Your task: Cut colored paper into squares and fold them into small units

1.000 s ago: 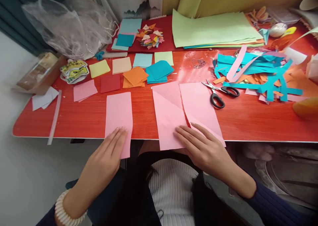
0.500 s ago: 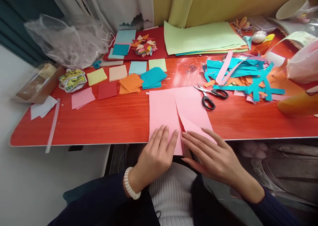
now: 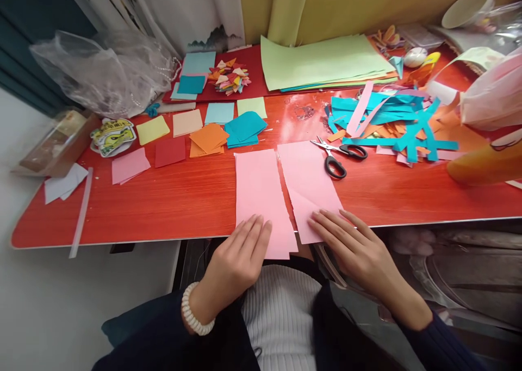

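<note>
Two pieces of pink paper lie side by side at the table's front edge, with a narrow ragged gap between them. My left hand [image 3: 238,254] rests flat, fingers outstretched, on the lower part of the left pink piece [image 3: 261,191], which overhangs the edge. On the right pink piece [image 3: 308,175], my right hand [image 3: 354,243] lies with its fingers extended over the lower end. A crease runs across that piece. Scissors [image 3: 336,156] with black handles lie partly over its upper right corner, blades a little apart.
Small stacks of coloured paper squares [image 3: 207,140] spread across the left and middle of the red table [image 3: 196,197]. Blue, orange and pink paper scraps [image 3: 391,121] pile up at the right. Large green sheets [image 3: 322,63] lie at the back, beside a folded-paper cluster [image 3: 229,77].
The pink sheet, torn partway before, is now in two separate pieces. My hands have moved apart, the left one leftward and the right slightly away. The whole view has shifted a little.
</note>
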Action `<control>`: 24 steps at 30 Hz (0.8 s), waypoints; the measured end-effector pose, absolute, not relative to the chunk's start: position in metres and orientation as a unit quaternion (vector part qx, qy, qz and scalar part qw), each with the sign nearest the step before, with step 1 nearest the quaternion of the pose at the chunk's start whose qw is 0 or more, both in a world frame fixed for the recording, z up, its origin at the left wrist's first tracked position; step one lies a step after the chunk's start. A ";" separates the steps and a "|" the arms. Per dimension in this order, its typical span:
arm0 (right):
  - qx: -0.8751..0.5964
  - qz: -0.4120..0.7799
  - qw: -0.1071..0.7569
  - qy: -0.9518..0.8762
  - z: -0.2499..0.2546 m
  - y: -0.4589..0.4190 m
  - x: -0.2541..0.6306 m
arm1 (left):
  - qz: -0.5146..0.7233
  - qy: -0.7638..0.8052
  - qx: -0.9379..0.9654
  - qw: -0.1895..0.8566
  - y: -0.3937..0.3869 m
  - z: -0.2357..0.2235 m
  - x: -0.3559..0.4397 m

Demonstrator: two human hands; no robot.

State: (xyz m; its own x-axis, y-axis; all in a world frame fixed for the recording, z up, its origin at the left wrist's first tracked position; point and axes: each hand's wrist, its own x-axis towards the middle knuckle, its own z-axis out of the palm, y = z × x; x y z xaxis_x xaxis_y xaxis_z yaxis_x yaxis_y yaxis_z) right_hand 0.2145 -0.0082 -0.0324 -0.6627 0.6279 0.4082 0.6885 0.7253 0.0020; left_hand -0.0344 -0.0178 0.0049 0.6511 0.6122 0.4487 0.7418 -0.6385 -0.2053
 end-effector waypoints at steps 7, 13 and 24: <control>-0.343 -0.036 0.247 -0.906 -0.042 -0.010 0.202 | -0.222 -0.380 -0.877 0.192 -0.026 0.000 -0.023; -0.411 0.030 0.373 -0.831 -0.052 -0.035 0.206 | -0.181 -0.392 -0.887 0.163 -0.017 -0.022 0.021; -0.507 0.619 0.388 -0.457 -0.060 -0.036 0.186 | -0.145 -0.303 -0.939 -0.074 0.018 0.006 0.012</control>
State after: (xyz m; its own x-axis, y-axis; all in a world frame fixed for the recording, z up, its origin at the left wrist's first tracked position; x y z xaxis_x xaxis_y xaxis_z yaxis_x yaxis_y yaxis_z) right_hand 0.1860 -0.0359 -0.0604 -0.1832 0.9445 -0.2726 -0.0167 -0.2803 -0.9598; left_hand 0.0118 0.0178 0.0061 0.7738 0.5913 0.2271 0.5485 -0.8049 0.2266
